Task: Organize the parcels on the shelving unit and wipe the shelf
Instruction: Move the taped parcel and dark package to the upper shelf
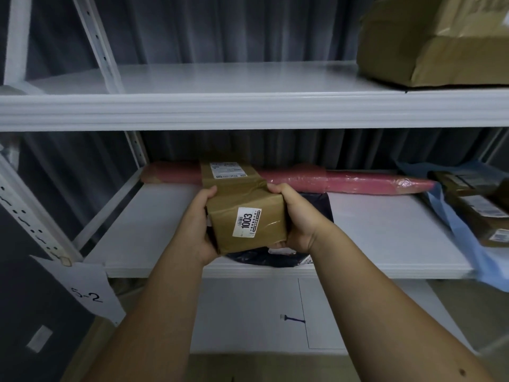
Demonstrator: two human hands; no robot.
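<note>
I note left hand (197, 230) and right hand (298, 219), fingers curled, gripping the taped brown parcel (245, 213) above the middle shelf (385, 224); slick tape risks slippage onto the black bag (261, 257) at 6 o'clock.

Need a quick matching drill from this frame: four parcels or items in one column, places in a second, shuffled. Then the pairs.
Things:
1. taped brown box labelled 1003
2. long pink roll
3. big crumpled brown parcel
4. black bag

Places:
A. upper shelf, right end
B. lying along the back of the middle shelf
C. held between the left hand and right hand
D. on the middle shelf, beneath the held box

Pairs: 1-C, 2-B, 3-A, 4-D
</note>
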